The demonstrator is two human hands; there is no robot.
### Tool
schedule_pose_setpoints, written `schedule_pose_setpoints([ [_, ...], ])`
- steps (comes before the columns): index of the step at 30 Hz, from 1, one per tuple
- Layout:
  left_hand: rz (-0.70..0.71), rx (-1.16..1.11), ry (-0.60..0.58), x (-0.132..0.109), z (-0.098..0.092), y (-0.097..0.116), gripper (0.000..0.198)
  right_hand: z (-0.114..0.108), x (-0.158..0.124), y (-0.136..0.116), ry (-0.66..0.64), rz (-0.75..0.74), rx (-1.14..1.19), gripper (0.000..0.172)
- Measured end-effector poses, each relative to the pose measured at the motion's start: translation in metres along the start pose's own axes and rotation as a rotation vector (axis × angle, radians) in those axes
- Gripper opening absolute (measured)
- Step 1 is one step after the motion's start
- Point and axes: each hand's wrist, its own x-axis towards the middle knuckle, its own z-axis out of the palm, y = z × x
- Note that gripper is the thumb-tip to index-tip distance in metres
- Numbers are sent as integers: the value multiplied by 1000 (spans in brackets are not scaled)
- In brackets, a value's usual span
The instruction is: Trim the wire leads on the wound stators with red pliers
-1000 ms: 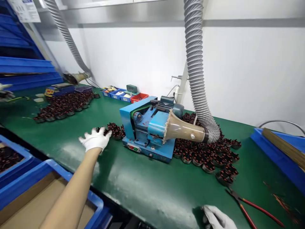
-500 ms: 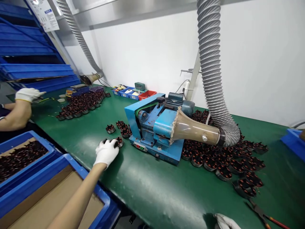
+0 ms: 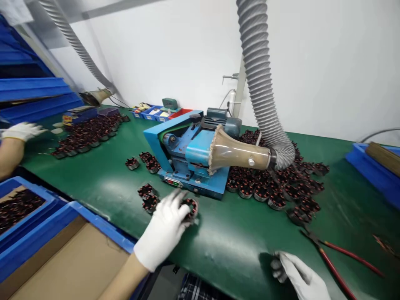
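My left hand (image 3: 167,221), in a white glove, reaches over the front of the green table. Its thumb and fingers grip a motor stator (image 3: 192,208), a metal ring with dark insulation and copper windings; the hand is slightly blurred. Two similar stators (image 3: 149,203) stand just left of its fingers. My right hand (image 3: 296,271), gloved with dark-stained fingertips, is low at the right. Its fingers are curled inward, and whatever they may hold is hidden. Red-handled pliers (image 3: 318,246) lie open to the right of that hand.
A blue belt grinder (image 3: 184,158) with a grey extraction hose (image 3: 262,83) stands mid-table. Many stators (image 3: 262,191) crowd its right side. Blue bins (image 3: 71,208) sit at the lower left. A co-worker's gloved hand (image 3: 23,131) is at the far left, near another stator pile (image 3: 87,133).
My left hand has moved right and nearer with a stator; two stators now stand beside it. More of my right hand has come into view. The camera view has shifted right.
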Motion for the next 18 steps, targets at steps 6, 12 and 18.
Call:
schedule_pose_setpoints([
  [6, 262, -304, -230, -11, 35, 105, 31, 18, -1, -27, -182, -15, 9, 57],
  [12, 87, -621, -154, -12, 79, 122, 90, 16, 6, -28, -248, -115, -207, 49],
  [18, 129, -651, -138, -7, 83, 125, 78, 33, -4, -12, -46, -216, 102, 10],
])
